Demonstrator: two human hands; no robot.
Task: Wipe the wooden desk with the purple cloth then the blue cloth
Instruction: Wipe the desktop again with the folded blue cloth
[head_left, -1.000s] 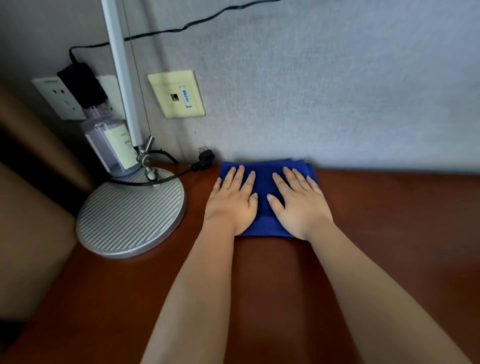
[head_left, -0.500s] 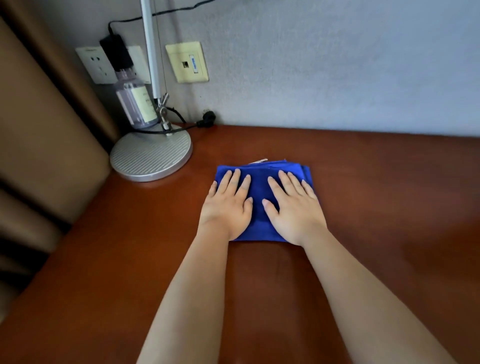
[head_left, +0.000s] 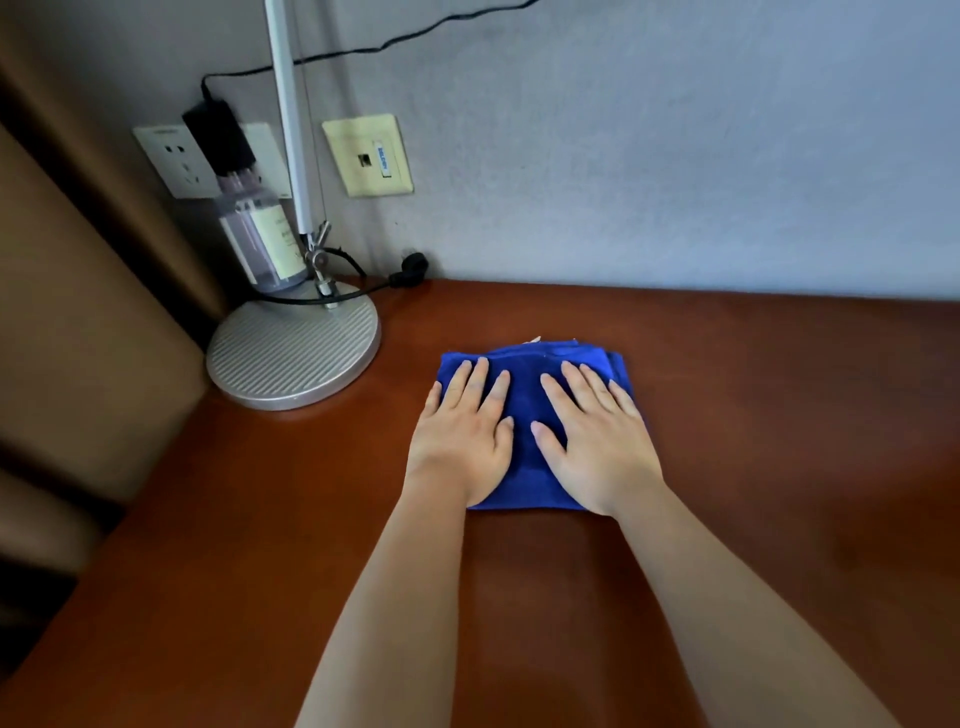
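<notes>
My folded, deep-blue terry cloth lies flat on the reddish-brown polished wooden desk, a short way in from the grey wall. It is a thick rectangular pad of several layers, its far edge slightly ragged with a pale tag corner peeking out. My left hand presses its left half, fingers straight and slightly spread; my right hand does the same on the right half, thumbs nearly meeting. At ten o'clock from the cloth stands the round ribbed silver lamp base, well apart.
</notes>
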